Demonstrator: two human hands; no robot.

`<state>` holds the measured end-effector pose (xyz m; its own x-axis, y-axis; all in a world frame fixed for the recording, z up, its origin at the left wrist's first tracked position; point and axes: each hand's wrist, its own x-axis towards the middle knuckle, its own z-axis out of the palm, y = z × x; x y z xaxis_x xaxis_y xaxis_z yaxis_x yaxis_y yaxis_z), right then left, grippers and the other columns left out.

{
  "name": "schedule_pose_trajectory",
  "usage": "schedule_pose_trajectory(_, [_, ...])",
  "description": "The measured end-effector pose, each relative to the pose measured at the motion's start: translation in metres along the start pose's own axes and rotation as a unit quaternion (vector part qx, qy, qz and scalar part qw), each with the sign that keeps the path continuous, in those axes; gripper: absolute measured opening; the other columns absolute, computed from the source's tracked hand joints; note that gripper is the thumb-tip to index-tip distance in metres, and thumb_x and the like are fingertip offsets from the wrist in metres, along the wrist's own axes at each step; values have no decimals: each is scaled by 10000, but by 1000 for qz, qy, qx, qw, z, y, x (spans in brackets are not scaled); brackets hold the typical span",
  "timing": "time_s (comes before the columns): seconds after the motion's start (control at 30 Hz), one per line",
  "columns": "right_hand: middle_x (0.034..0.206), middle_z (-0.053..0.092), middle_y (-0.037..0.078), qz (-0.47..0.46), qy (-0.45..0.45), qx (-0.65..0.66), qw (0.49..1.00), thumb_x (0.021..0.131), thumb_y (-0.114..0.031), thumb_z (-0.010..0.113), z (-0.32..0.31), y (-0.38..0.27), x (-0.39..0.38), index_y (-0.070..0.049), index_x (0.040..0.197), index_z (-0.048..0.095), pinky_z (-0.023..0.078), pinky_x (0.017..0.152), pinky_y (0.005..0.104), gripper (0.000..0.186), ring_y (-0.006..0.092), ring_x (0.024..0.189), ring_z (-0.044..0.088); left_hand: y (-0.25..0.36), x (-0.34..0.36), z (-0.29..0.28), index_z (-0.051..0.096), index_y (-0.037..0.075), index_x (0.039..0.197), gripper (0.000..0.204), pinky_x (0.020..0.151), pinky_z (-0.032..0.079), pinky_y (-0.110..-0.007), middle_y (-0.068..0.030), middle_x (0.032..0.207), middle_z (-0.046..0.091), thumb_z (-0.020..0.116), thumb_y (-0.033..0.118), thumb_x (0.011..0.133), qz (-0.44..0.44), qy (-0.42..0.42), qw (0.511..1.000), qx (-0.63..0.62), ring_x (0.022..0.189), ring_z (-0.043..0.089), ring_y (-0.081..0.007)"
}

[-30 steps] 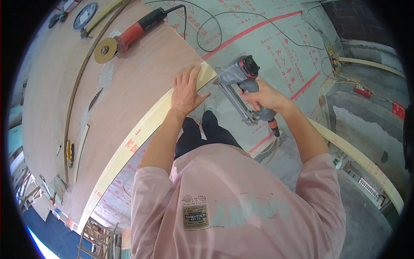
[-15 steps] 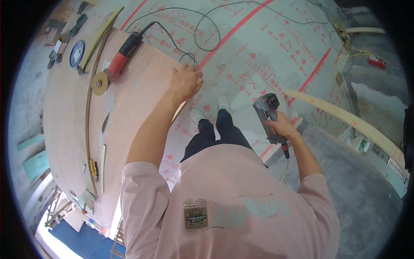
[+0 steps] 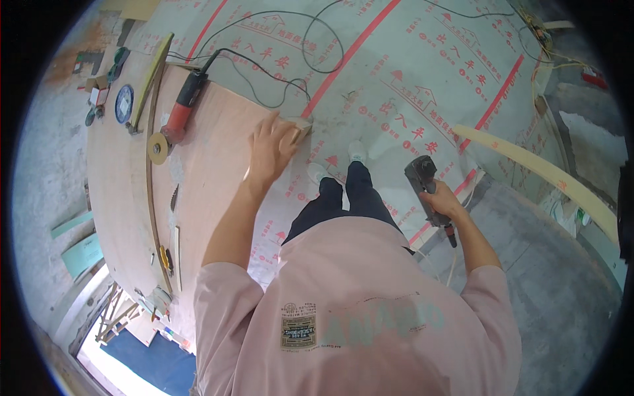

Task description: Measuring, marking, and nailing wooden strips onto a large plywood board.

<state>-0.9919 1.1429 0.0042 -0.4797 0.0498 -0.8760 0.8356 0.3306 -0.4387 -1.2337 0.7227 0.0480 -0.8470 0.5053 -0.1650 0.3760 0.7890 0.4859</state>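
My left hand (image 3: 269, 150) rests palm down near the far right corner of a large plywood board (image 3: 218, 132), its fingers spread apart. Just beyond its thumb, a small pale wood piece (image 3: 302, 123) shows at that corner; I cannot tell whether the two touch. Out to the right, my right hand (image 3: 442, 200) is wrapped round the handle of a dark nail gun (image 3: 421, 173), held in the air with a hose fitting at its lower end. A red and black angle grinder (image 3: 180, 119) with a tan disc lies on the board, left of my left hand.
A long thin wood strip (image 3: 150, 178) runs along the board, near a saw blade (image 3: 174, 198) and a yellow-handled tool (image 3: 165, 259). Black cable (image 3: 254, 99) loops over the printed floor covering (image 3: 370, 86). A curved pale strip (image 3: 528, 160) stands out at right.
My left hand has drawn back leftward from the board's corner and its fingers have spread, baring the small wood piece. The nail gun in my right hand has turned a little. The view has shifted.
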Motion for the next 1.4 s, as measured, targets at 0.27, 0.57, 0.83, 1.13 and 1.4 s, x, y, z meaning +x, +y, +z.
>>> schedule_pose_trajectory(0.27, [999, 729, 231, -157, -8, -475, 866, 818, -185, 763, -104, -61, 15, -79, 1217, 652, 549, 867, 518, 428, 420, 1004, 699, -43, -127, 19, 545, 20, 1357, 689, 1065, 443, -505, -200, 1342, 595, 853, 218, 773, -83, 138, 983, 87, 1251, 560, -406])
schedule_pose_trajectory(0.57, [977, 725, 240, -242, 127, -553, 787, 861, -170, 731, -61, -222, -33, -103, 1287, 628, 545, 823, 542, 443, 475, 931, 686, -59, -134, 28, 558, 26, 1271, 623, 1005, 466, -499, -185, 1269, 587, 835, 192, 738, -50, 202, 975, 72, 1163, 570, -396])
schedule_pose_trajectory(0.83, [814, 720, 152, -223, 76, -302, 924, 844, -236, 790, 74, -249, -89, 13, 1112, 678, 550, 765, 420, 382, 298, 783, 718, -76, -171, 27, 567, 9, 1260, 606, 1022, 456, -490, -178, 1272, 589, 830, 206, 751, -28, 233, 972, 15, 1180, 562, -389])
schedule_pose_trajectory(1.13, [755, 689, 172, -254, 126, -304, 910, 852, -237, 792, 202, -271, -104, 76, 1008, 676, 534, 707, 418, 368, 261, 744, 705, -87, -183, 26, 586, -2, 1254, 554, 1034, 443, -462, -166, 1258, 599, 782, 270, 813, -33, 209, 977, -14, 1157, 561, -354])
schedule_pose_trajectory(1.4, [772, 725, 182, -230, 132, -335, 904, 899, -254, 748, 246, -290, -89, 42, 1030, 671, 550, 735, 441, 333, 349, 768, 726, -90, -185, 25, 611, 3, 1208, 506, 1039, 430, -445, -141, 1216, 608, 759, 301, 827, -31, 209, 977, 0, 1147, 563, -308])
